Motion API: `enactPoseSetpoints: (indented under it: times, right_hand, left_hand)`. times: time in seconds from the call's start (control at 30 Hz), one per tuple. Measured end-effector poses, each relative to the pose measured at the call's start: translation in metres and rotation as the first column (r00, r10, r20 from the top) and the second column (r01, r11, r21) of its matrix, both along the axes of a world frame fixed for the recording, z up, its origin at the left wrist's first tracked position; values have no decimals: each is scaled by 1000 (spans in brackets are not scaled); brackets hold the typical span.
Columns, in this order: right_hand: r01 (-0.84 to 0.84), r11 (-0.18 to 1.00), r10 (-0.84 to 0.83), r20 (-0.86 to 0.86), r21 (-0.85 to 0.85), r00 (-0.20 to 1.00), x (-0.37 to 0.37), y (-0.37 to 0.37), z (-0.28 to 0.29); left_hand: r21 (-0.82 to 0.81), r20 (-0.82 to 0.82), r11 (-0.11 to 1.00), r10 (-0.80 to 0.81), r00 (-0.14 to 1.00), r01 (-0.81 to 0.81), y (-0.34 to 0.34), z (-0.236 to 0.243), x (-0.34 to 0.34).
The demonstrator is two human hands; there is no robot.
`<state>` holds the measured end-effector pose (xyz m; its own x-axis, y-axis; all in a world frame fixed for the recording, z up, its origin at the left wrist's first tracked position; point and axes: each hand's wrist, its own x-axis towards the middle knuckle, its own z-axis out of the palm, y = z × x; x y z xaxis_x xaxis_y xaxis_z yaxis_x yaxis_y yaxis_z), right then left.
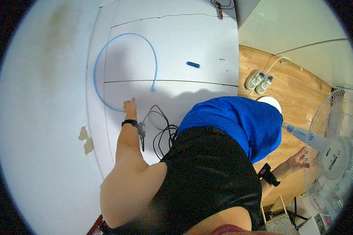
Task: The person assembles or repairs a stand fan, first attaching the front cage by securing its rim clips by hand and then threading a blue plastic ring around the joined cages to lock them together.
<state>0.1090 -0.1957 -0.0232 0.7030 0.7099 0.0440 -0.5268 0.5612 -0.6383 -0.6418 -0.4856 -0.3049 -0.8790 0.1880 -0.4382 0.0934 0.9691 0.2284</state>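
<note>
My left hand [130, 109] is closed around one end of a thin light-blue tube [156, 62]. From the fist the tube bends in a wide loop over the white surface, its far end lying a short way ahead and right of that hand. Off to the right, my right hand [298, 159] has its fingers apart at the guard of a standing fan [336, 158]; whether it touches the wires I cannot tell. Beside my left wrist a black cable [161, 113] lies coiled, with a dark grip-like piece [142, 131] next to the wrist.
A small dark-blue cylinder [193, 64] lies on the white panelled surface [176, 43], near a tiny thin piece [222, 59]. More dark cord [220, 11] is at the far edge. Shoes [259, 82] stand on the wooden floor [294, 74]. A wall [47, 117] borders the left.
</note>
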Motion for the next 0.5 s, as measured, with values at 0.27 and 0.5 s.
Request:
enactPoseSetpoints:
  times: [0.27, 0.5]
  right_hand:
    - [-19, 999, 23, 120, -31, 992, 12, -2, -8]
    - [48, 996, -30, 212, -80, 977, -27, 2, 9]
  left_hand:
    - [91, -258, 809, -545, 798, 581, 116, 64, 85]
    - [171, -559, 884, -278, 782, 436, 123, 83, 46]
